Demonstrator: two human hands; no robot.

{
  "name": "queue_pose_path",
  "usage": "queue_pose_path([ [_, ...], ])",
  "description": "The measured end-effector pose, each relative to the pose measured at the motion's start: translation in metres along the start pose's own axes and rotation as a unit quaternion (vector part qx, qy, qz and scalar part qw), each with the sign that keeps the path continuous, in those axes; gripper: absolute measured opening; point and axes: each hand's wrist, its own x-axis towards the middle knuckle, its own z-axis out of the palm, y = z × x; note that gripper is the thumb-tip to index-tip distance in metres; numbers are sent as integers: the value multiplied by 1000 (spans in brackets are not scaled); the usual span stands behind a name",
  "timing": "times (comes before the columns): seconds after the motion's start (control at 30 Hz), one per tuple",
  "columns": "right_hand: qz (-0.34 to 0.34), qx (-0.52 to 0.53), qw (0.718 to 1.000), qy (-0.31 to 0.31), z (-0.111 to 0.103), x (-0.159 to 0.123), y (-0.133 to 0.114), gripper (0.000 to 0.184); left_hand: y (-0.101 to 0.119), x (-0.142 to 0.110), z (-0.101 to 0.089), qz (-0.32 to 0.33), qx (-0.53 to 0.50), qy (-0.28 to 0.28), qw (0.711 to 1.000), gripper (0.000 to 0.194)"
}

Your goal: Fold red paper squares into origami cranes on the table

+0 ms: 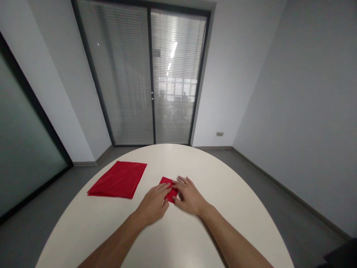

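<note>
A small folded red sheet (172, 194), cloth or paper I cannot tell, lies on the round white table. My left hand (155, 201) rests over its left side, fingers stretched out and thumb apart near the lower corner. From the other side, my right hand (188, 194) touches the sheet with spread, slightly bent fingers at its upper right edge and the thumb at its lower right. Both hands hide parts of the sheet's edges. Left of them lies a larger folded red sheet (118, 180), wrinkled and flat, with no hand touching it.
The table (223, 186) has a curved far edge. Beyond it stand a glass partition (131, 82) with blinds and a white wall carrying a small socket plate (220, 134). A dark object (341, 255) sits at the lower right, beside the table.
</note>
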Motion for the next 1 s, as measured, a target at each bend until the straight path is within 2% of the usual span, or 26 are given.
queue_pose_path([
  [0.13,-24,-28,999,30,-1,2,2,31,0,0,-1,-11,25,8,1000,44],
  [0.37,-74,-5,996,50,-6,3,-1,16,3,2,-3,-27,24,26,999,42],
  [0.5,-74,6,996,41,-7,3,-1,18,2,2,-1,-33,-6,48,998,36],
  [0.77,2,-28,997,70,-4,2,13,37,-2,-1,-5,-19,-26,66,997,39],
  [0.9,-31,-14,998,51,-5,1,7,39,-3,0,-4,-15,-25,53,998,36],
  [1.0,-54,2,998,46,-4,2,2,33,-3,0,-5,-17,-29,59,998,32],
])
